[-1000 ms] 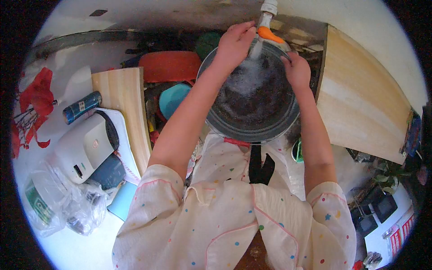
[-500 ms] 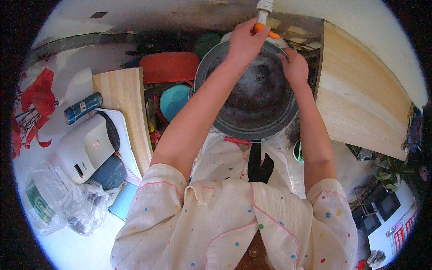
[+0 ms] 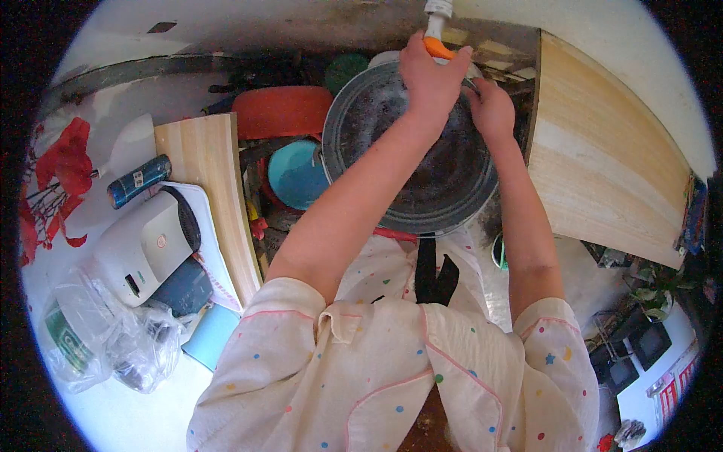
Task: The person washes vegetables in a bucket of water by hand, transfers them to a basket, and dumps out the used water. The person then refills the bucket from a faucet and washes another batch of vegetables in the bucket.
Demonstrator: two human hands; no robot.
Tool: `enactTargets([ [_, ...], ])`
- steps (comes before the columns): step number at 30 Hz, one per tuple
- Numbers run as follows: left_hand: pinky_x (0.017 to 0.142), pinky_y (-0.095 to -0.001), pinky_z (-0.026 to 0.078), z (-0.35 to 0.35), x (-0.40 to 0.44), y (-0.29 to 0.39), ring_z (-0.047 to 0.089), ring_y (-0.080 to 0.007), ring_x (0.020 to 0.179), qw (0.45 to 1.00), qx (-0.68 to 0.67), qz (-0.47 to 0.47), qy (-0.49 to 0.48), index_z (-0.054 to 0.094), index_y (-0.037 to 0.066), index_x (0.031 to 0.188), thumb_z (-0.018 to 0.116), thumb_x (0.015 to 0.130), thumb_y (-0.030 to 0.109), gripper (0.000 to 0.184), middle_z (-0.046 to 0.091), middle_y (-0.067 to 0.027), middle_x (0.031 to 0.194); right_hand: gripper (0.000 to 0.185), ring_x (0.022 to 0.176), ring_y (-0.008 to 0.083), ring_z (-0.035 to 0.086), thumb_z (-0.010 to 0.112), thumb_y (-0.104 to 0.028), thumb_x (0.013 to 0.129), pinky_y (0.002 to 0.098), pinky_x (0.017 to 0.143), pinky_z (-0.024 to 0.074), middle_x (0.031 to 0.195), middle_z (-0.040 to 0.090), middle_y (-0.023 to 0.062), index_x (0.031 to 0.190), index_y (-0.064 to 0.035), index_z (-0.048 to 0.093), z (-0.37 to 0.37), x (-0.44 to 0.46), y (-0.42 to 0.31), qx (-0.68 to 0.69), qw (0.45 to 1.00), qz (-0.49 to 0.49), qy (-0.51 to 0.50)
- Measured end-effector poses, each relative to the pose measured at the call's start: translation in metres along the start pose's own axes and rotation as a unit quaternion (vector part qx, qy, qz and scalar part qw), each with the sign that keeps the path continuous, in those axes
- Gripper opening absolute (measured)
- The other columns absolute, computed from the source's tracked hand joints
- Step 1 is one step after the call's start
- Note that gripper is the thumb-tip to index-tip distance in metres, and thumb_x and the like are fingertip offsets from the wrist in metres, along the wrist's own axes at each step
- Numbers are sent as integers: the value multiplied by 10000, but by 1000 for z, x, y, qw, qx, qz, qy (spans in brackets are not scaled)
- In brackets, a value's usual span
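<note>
A dark, wide, round bucket point(image 3: 452, 173) with a grey rim fills the space in front of me, its mouth facing up toward me. A red grip point(image 3: 397, 235) shows at its near edge. Above the far rim, a white tap point(image 3: 435, 22) with an orange lever point(image 3: 437, 48) comes down. My left hand point(image 3: 433, 81) reaches across the bucket and is closed around the lever, fingers on one side and thumb on the other. At the far right rim, my right hand point(image 3: 493, 113) is closed on the bucket's edge. My left forearm hides part of the bucket's inside.
Left of the bucket are a red basin point(image 3: 282, 111) and a light-blue bowl point(image 3: 296, 175). Wooden boards stand on both sides, including a large panel point(image 3: 602, 151) at right. A white appliance point(image 3: 143, 245), a blue can point(image 3: 139, 181) and plastic bags point(image 3: 143, 350) lie at left.
My left hand and forearm have shifted to the right over the bucket, and the hand now covers more of the orange lever's end. The right hand has stayed nearly in place.
</note>
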State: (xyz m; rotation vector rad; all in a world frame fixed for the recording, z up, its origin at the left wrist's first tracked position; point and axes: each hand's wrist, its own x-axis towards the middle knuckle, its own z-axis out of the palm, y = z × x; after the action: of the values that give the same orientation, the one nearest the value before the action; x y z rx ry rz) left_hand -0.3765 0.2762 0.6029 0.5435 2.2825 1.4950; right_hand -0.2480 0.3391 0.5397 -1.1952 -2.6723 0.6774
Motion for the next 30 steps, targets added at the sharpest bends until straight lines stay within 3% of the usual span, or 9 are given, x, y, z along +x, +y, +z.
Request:
enactTargets([
  [8,1000,-480,382,-16,2,9,469,-437,1173,995,-44,-51,-77,440,-76,1291,774,676,205,754,500,-294,1226,278,819,382,642,629,-293,861,487,713,509,866,670,184,1038,-83,670,-2,-1,-1,10,1000,-5,18],
  [11,1080,-485,323,-24,6,-2,380,-466,1282,994,45,30,-100,398,-58,1346,709,687,89,744,437,-303,1338,273,820,383,641,630,-291,859,486,716,509,869,670,183,1033,-85,670,-3,1,-2,12,1000,0,14],
  [13,1126,-485,267,-34,13,-3,308,-463,1344,938,228,234,-114,341,-18,1405,652,686,6,783,362,-278,1432,277,827,383,629,642,-280,855,472,720,501,869,660,188,1032,-67,665,-7,1,-5,9,1000,12,-3],
  [20,1129,-488,260,-58,13,2,266,-439,1381,919,222,266,-186,301,28,1444,684,723,37,817,305,-224,1494,246,828,400,609,646,-265,857,470,707,487,846,641,201,966,-45,654,-7,2,-5,24,1000,10,13],
  [23,1096,-474,308,-85,-12,-7,340,-422,1340,939,163,276,-121,368,54,1424,742,720,115,799,372,-211,1454,222,801,390,633,626,-267,864,495,700,504,853,662,187,979,-80,659,-6,3,-2,4,1000,-3,-4],
  [25,975,-436,420,-115,-29,-17,505,-377,1174,933,212,261,-128,556,75,1278,764,717,180,607,539,-182,1287,215,799,391,632,624,-264,866,494,698,504,850,660,189,971,-79,659,-7,3,-2,4,1000,0,-6],
  [27,833,-395,492,-147,-46,-41,593,-335,1001,900,270,132,-316,670,100,1104,733,779,275,374,633,-149,1098,209,797,392,630,621,-261,868,494,696,504,847,657,191,962,-78,659,-8,2,-2,2,1000,1,-7],
  [29,808,-427,488,-158,-79,-49,596,-325,950,817,328,73,-468,700,93,1008,720,781,308,313,649,-124,964,212,796,393,630,623,-264,867,490,694,506,846,656,190,960,-78,664,-7,2,-2,11,1000,8,-22],
  [30,815,-427,488,-162,-95,-55,594,-324,951,818,293,103,-484,693,95,1033,722,773,320,345,641,-123,957,212,796,393,630,623,-264,867,490,694,506,846,656,190,960,-78,664,-6,2,-2,12,1000,6,-22],
])
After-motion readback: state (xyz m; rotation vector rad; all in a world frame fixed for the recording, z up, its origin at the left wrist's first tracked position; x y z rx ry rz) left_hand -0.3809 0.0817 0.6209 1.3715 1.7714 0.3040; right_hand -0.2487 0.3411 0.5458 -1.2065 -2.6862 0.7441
